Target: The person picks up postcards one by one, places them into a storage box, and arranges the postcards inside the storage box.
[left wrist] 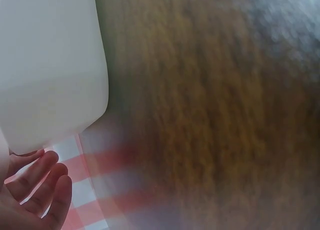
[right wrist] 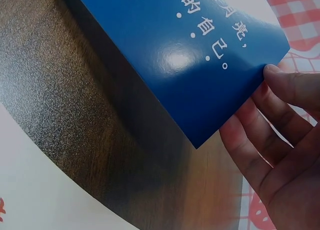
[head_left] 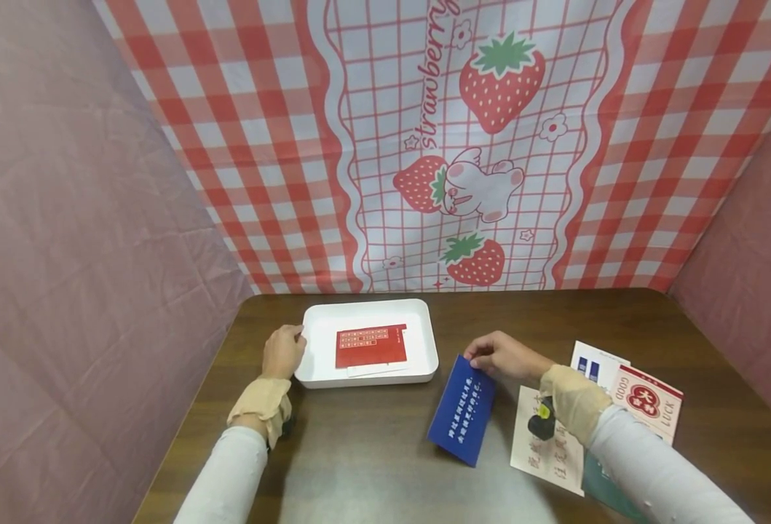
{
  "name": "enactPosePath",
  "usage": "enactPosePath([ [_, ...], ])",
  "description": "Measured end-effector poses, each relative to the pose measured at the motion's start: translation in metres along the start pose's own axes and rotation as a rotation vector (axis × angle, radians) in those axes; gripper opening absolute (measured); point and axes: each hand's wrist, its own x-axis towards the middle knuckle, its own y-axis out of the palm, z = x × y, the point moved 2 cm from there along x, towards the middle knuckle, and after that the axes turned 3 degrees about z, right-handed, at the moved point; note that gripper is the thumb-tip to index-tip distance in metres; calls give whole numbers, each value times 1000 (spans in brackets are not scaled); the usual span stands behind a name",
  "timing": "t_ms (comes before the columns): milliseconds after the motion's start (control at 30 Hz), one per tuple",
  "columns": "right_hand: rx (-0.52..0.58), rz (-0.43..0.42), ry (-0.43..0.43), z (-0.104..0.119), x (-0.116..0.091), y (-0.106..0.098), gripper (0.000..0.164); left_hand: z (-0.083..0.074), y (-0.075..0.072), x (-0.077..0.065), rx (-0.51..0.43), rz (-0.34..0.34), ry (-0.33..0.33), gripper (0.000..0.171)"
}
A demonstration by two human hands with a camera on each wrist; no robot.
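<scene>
A blue card [head_left: 462,411] with white characters is pinched at its upper corner by my right hand [head_left: 506,355]. In the right wrist view the thumb lies on the printed face of the blue card [right wrist: 200,65], the other fingers behind it. The card is tilted above the table. At the left end of a white tray [head_left: 367,380], my left hand [head_left: 283,353] grips the rim. Its curled fingers [left wrist: 42,170] show at the tray's edge in the left wrist view; the thumb is mostly hidden. Inside the tray lies a red card [head_left: 370,355] over a white one.
Right of the blue card, under and beside my right forearm, lie a cream card [head_left: 542,455], a red-and-white "GOOD LUCK" card [head_left: 647,400], a white card with blue marks [head_left: 598,360] and a green one [head_left: 611,491]. A checked strawberry cloth [head_left: 464,182] hangs behind the wooden table [head_left: 359,451].
</scene>
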Motion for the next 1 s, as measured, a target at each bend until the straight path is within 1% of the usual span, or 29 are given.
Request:
enactPosePath([
  [167, 25, 3, 8, 1, 0, 0, 13, 2, 0, -1, -9, 7, -1, 29],
  [300, 21, 4, -7, 2, 1, -1, 13, 3, 0, -1, -16, 4, -8, 29],
  [467, 14, 5, -22, 3, 3, -2, 14, 4, 1, 0, -17, 4, 1, 29],
  [633, 12, 13, -5, 5, 3, -3, 14, 5, 2, 2, -15, 10, 1, 29],
  [767, 9, 17, 1, 7, 3, -4, 15, 5, 3, 2, -15, 0, 10, 29],
  [1000, 24, 6, -18, 9, 3, -4, 17, 5, 4, 0, -19, -1, 12, 28],
])
